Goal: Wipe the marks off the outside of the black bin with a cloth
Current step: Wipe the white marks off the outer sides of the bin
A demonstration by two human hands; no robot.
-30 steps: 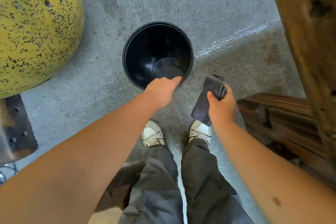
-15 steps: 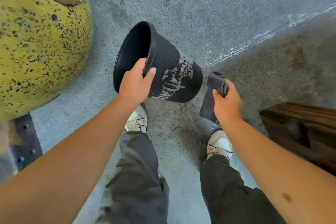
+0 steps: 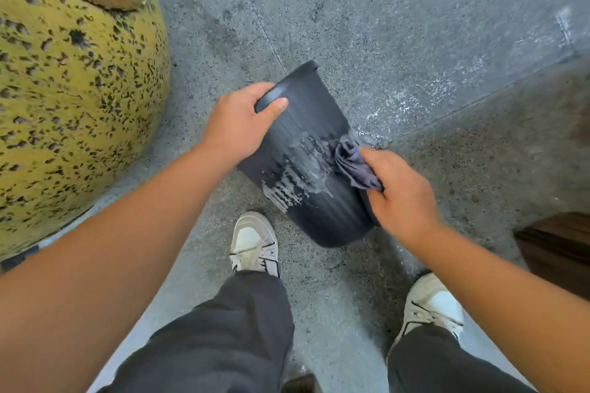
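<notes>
- Nearest the camera, two legs in dark trousers end in pale sneakers (image 3: 253,242) planted apart on the speckled concrete floor (image 3: 415,41).
- Just beyond the shoes, the black bin (image 3: 319,201) is tipped well over, its base toward the feet and its open rim pointing away, its ribbed side turned up toward the camera.
- The right hand (image 3: 404,190) is closed around a bunched dark grey cloth (image 3: 352,159), pressing it against the bin's side at the edge of the whitish marks (image 3: 297,172), which spread in streaks over the middle of the wall.
- The left hand (image 3: 239,121) is clamped on the rim, thumb over the outside and fingers curled round the lip, steadying the tilt.
- The bin looks like thin plastic: probably light and a little flexible, so it would likely slide or roll under a hard rub unless the rim hold stays firm. The rim seems the stiffest place to grip; the ribbed wall may trap residue in its grooves.
- The cloth is soft and bunches easily, so a flatter pad would probably cover more.
- Farther left stands a big yellow black-speckled rounded object (image 3: 73,89); dark wood (image 3: 558,249) sits at the right edge.
</notes>
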